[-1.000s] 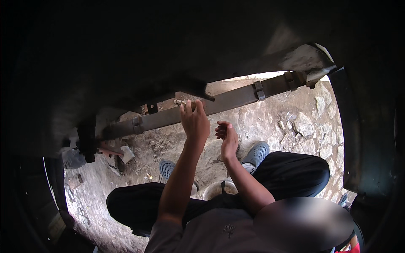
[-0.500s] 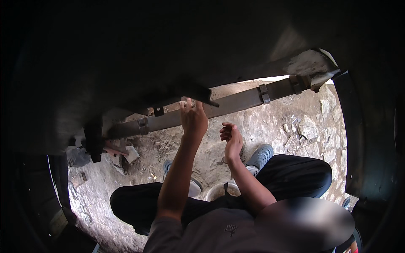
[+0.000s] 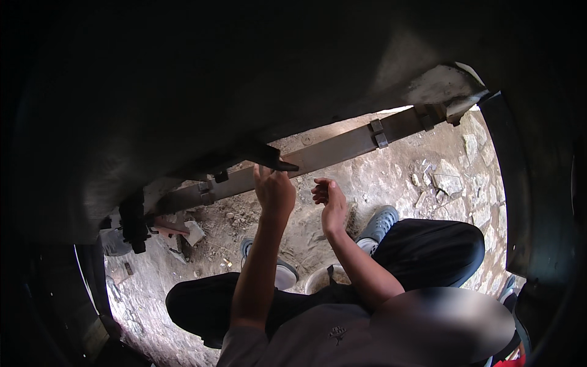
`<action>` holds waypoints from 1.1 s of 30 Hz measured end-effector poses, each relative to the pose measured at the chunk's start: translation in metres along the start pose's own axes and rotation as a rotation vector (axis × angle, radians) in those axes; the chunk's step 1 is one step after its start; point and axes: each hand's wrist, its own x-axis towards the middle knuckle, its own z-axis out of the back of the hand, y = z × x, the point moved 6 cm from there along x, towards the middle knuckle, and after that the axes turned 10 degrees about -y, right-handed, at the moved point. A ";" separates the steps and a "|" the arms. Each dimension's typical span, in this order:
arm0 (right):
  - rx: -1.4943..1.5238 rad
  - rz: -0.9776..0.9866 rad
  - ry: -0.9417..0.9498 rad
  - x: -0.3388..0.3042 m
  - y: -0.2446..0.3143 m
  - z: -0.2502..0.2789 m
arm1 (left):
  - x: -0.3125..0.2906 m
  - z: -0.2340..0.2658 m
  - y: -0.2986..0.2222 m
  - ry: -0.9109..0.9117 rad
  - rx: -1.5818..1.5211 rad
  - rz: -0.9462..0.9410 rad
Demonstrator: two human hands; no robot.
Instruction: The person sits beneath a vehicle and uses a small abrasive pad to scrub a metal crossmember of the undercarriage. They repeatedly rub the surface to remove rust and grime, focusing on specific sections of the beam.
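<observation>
My left hand (image 3: 275, 191) reaches up, its fingers closed at a dark metal piece (image 3: 263, 154) with a narrow tip poking out to the right. That piece lies in shadow under a large dark panel, so its full shape is hidden, as are some of my fingertips. A flat steel bar with clamps, like a leaf spring (image 3: 333, 148), slants behind it. To the right, my right hand (image 3: 331, 205) hovers below the bar, thumb apart from loosely curled fingers, with nothing visible in it and touching nothing.
The dark panel (image 3: 342, 79) hangs low overhead. At the bar's left end a dark bracket (image 3: 133, 223) sticks down above stones. A pale round container (image 3: 318, 280) stands between my knees. Broken stones (image 3: 447, 182) lie on the dirt ground at right.
My left hand and the dark piece at its fingers have shifted left and lower in the picture. The view has tilted slightly. My right hand keeps nearly the same place and pose.
</observation>
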 end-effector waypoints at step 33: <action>-0.221 0.224 0.073 -0.017 0.032 -0.002 | -0.040 -0.002 0.008 -0.267 -0.074 0.024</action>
